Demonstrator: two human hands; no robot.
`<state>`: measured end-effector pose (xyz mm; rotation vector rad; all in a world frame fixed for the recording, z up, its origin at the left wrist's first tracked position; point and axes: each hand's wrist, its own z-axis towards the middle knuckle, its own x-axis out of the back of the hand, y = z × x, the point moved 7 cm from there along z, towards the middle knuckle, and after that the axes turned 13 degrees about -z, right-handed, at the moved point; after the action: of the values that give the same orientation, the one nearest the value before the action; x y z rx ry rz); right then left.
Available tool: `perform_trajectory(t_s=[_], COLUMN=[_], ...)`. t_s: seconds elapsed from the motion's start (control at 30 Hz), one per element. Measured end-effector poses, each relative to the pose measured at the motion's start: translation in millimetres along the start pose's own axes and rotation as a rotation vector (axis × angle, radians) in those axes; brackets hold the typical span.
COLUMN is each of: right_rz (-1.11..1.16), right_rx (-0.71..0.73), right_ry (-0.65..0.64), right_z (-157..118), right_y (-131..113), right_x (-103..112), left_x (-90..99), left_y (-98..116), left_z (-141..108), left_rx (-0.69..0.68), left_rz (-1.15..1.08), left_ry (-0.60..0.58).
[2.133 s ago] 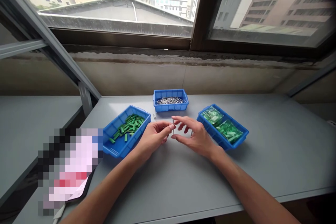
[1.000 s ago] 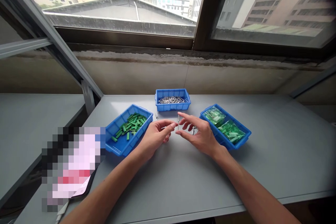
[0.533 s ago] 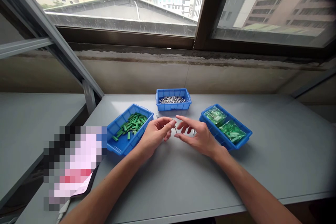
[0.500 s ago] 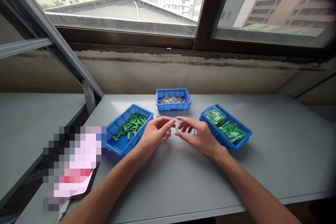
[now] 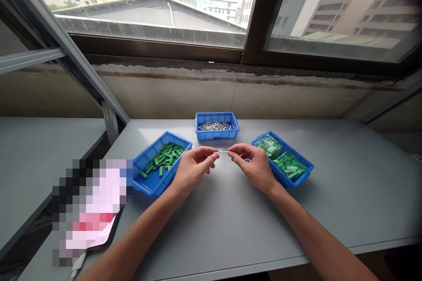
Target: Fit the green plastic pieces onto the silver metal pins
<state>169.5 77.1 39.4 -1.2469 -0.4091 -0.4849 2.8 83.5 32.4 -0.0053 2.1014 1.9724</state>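
Observation:
A thin silver metal pin (image 5: 223, 152) spans the gap between my two hands, lying nearly level. Thumb and fingertips of my left hand (image 5: 195, 164) pinch its left end. My right hand (image 5: 252, 164) has its fingertips closed on the other end. A second small metal piece (image 5: 246, 160) shows by the palm side of my right hand; whether it is held or on the table I cannot tell. Behind my left hand, another metal piece (image 5: 196, 145) is partly visible. Just beyond the hands stands a blue bin (image 5: 216, 135) of loose metal pins (image 5: 216, 126).
Left of my hands is a blue bin (image 5: 150, 192) with green plastic pieces (image 5: 168, 154). On the right, a divided blue bin (image 5: 308, 171) holds clear bags (image 5: 290, 165) with green contents. A phone (image 5: 107, 237) with a white cable (image 5: 77, 265) lies at the table's left edge.
My right hand's fingers were apart beside the pin and have closed on its right end. The pin has turned from slanting to nearly level.

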Motion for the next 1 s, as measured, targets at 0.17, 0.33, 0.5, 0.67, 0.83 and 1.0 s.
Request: perform_trajectory(t_s=[0.17, 0.33, 0.5, 0.67, 0.83, 1.0], right_rz=[0.012, -0.014, -0.090, -0.319, -0.586, -0.664], right_rx=[0.001, 0.043, 0.083, 0.118, 0.171, 0.415], right_ry=[-0.022, 0.020, 0.161, 0.314, 0.173, -0.111], right_z=[-0.3, -0.8, 12.1, 47.2, 53.4, 23.5], right_y=[-0.4, -2.9, -14.3, -28.8, -29.0, -34.4], right_x=[-1.9, -0.3, 6.6, 5.5, -29.2, -75.7], left_x=[3.1, 0.7, -7.3, -4.4, 4.8, 12.2], left_y=[1.2, -3.0, -10.4, -9.8, -8.0, 14.2], left_z=[0.3, -0.2, -2.5, -1.5, -2.0, -7.6], left_rx=[-0.022, -0.015, 0.044, -0.003, -0.025, -0.192], left_rz=[-0.002, -0.003, -0.040, -0.064, -0.285, -0.469], left_ry=[0.016, -0.001, -0.030, -0.022, 0.024, 0.025])
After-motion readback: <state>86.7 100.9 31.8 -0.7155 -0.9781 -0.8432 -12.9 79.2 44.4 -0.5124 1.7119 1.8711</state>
